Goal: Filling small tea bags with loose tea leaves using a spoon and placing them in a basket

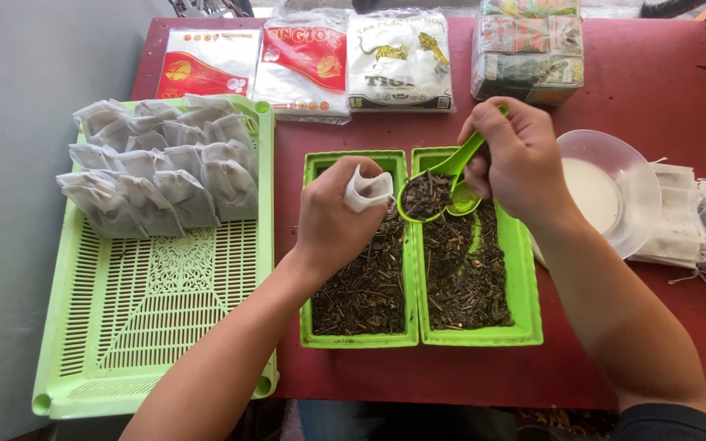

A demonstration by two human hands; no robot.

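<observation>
scooping dry leaves beside a little white bag

the left hand [332,224] pinches a small white bag [368,189] over the left green box [359,245] — the right hand [516,159] grips a green scoop [435,192] full of dry leaves, just beside the bag. filled bags [161,167] sit in rows on the green tray [149,327].

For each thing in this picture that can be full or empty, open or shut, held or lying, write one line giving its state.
Green spoon: held in the right hand, loaded with dried leaves.
White filter bag: held open in the left hand.
Two green trays: filled with dried leaves.
Green slatted basket: partly filled with stuffed bags at its far end.
Plastic bowl: upright; contents unclear.
Flat bags: stacked, unfilled.
Packets: lying flat.
</observation>
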